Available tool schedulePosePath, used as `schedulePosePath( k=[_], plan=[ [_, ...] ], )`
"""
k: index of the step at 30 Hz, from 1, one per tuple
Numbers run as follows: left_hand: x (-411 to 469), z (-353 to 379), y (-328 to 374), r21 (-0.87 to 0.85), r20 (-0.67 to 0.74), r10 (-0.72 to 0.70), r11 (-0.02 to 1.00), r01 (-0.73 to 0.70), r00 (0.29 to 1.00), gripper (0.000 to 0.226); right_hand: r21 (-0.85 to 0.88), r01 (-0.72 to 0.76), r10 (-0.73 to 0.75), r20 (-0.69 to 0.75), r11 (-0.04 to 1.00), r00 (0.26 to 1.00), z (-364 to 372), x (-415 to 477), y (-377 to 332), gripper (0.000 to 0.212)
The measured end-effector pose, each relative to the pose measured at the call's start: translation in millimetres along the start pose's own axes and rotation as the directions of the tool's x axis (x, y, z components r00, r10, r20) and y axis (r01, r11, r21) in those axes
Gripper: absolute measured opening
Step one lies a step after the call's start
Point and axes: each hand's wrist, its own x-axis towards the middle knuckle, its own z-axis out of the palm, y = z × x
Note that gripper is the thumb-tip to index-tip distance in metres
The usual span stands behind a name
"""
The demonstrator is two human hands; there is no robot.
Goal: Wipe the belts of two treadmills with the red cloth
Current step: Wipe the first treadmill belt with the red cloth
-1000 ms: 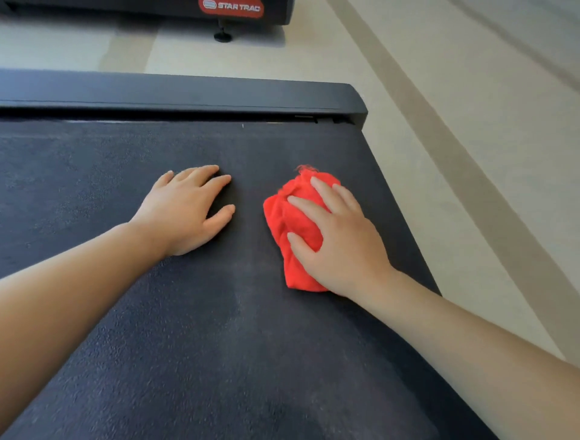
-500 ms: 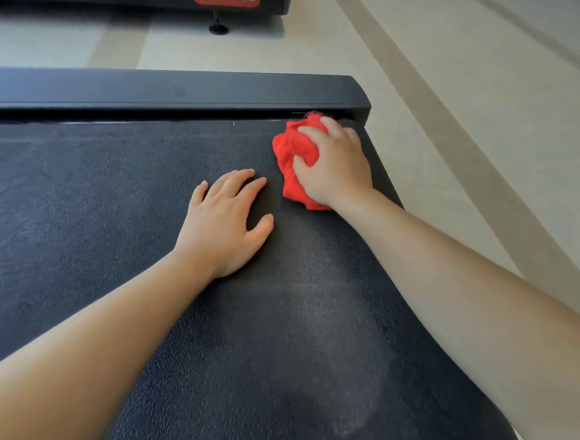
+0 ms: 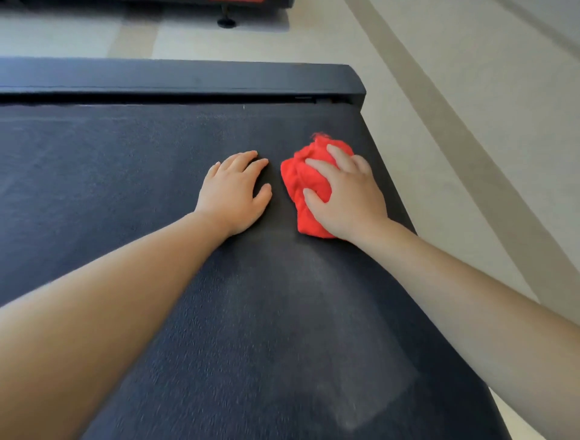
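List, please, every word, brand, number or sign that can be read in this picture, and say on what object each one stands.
None can be read.
The second treadmill at the top edge carries a red plate, but the frame cuts it off, so no letters show.
The belt, the rear cover, the red cloth and the floor carry no text.

A gym: treadmill belt [image 3: 157, 188], second machine [image 3: 219, 4] beyond.

right hand [image 3: 348, 198] and red cloth [image 3: 306, 188] pulled back from end
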Motion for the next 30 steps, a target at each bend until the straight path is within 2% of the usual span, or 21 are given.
schedulePosePath(
  k=[5,10,13,20,26,30],
  plan=[
    [-66.2,-17.2,-17.6,-0.001,0.142,0.096,0.995,-0.097,0.985,0.055,-0.008,0.018,-0.017,0.044,1.000,0.999,-8.7,-83.8,-25.8,0.049],
    [-128.3,-30.3,-32.1,-0.025,0.115,0.086,0.996,-0.083,0.990,0.053,0.003,0.141,-0.141,0.048,0.990,0.989,-9.4,-163.8,-56.2,0.051],
    [-140.8,-31.1,-33.4,-0.015,0.133,0.082,0.997,-0.080,0.988,0.053,-0.033,0.120,-0.117,0.066,0.992,0.991,-5.7,-165.0,-64.0,0.055],
    [-142.6,-28.7,-19.5,-0.010,0.133,0.047,0.999,-0.046,0.990,0.055,-0.086,0.044,-0.036,0.099,0.995,0.994,-1.1,-107.1,-69.5,0.054],
    [-145.2,-23.6,-0.4,-0.034,0.161,0.189,0.982,-0.186,0.969,0.055,-0.091,0.034,-0.027,0.073,0.995,0.997,-14.9,-157.2,-45.8,0.055],
    [-140.4,-18.9,19.6,-0.054,0.175,0.203,0.979,-0.196,0.964,0.056,-0.074,0.013,-0.007,0.069,0.997,0.998,-30.4,-206.9,-26.8,0.055]
  ],
)
